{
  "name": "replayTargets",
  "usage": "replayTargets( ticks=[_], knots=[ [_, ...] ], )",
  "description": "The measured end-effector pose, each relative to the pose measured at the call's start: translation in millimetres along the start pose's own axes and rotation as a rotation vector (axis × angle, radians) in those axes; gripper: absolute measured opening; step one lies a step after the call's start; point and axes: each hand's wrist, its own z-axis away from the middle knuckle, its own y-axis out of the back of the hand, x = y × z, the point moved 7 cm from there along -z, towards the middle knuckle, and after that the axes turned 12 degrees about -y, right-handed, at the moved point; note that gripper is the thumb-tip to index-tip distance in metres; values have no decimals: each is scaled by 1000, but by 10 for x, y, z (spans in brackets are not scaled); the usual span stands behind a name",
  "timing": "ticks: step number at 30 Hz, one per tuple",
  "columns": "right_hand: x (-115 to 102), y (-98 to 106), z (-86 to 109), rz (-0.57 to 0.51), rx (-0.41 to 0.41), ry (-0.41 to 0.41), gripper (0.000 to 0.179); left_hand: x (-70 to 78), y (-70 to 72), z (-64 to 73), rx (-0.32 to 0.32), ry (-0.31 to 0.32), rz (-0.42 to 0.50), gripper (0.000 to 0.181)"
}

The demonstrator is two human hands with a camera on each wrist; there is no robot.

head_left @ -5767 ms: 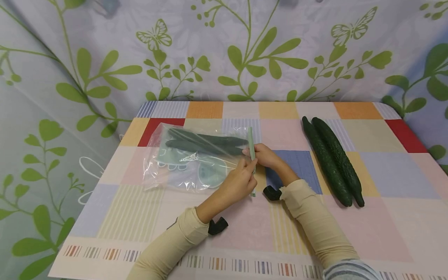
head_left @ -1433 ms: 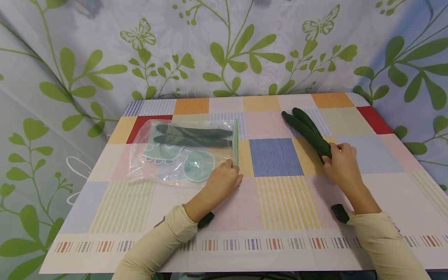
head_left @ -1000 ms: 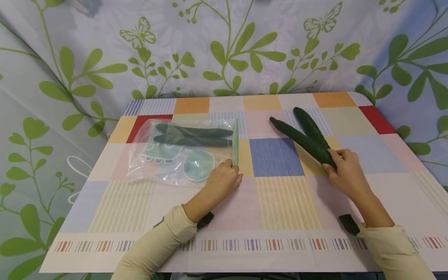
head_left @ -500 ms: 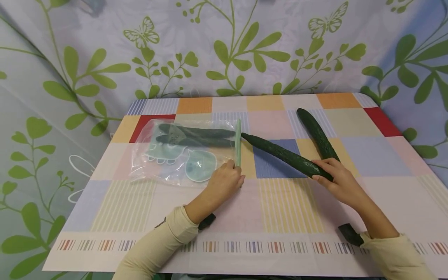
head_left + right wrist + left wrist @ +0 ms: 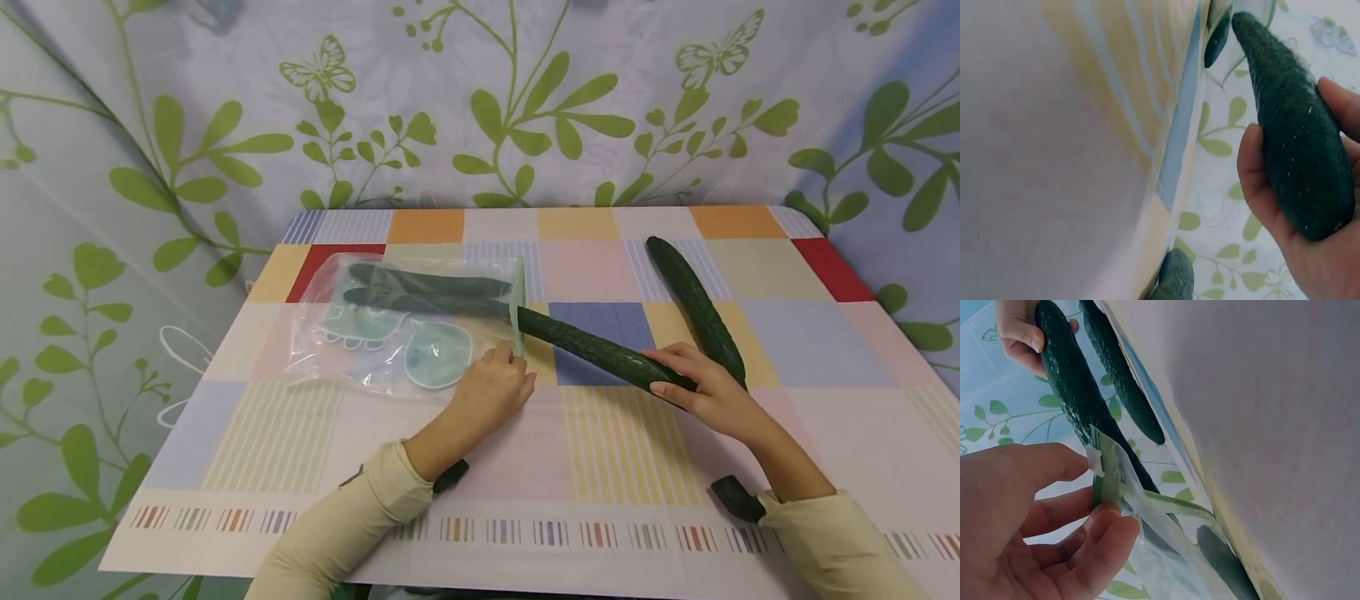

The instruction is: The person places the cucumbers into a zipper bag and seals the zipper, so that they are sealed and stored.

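A clear zip bag (image 5: 360, 367) with a green zip edge lies on the left half of the table, two cucumbers (image 5: 435, 285) inside it. My left hand (image 5: 491, 387) pinches the near end of the zip edge; in the left wrist view the mouth (image 5: 1179, 503) gapes apart. My right hand (image 5: 708, 387) grips the thick end of another cucumber (image 5: 600, 346), whose thin tip reaches the bag's mouth. In the right wrist view fingers and thumb wrap around this cucumber (image 5: 1300, 144). One more cucumber (image 5: 697, 304) lies just beyond the right hand.
A patchwork-patterned cloth (image 5: 795, 333) covers the table, and a leaf-printed curtain (image 5: 570, 100) hangs behind it. A white cord (image 5: 176, 358) shows past the table's left edge. Dark wrist-worn pieces (image 5: 735, 498) stick out by the sleeves.
My right hand has taken one cucumber from the pair at the right and swung its tip leftward to the bag's mouth. The left hand has kept its hold on the zip edge.
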Motion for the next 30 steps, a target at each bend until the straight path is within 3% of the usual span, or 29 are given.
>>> replayTargets(
  ticks=[10,20,26,30],
  knots=[
    [-104,-353,-473,-94,-184,48,39,-11,30,10,81,-24,-26,25],
    [-268,-706,-1013,-177,-254,65,37,-40,30,14,63,-30,-78,23],
    [-400,-861,-1240,-187,-266,74,38,-56,38,31,72,-27,-102,24],
    [-464,-958,-1360,-198,-286,37,39,-66,50,45,83,-28,-108,24]
  ],
)
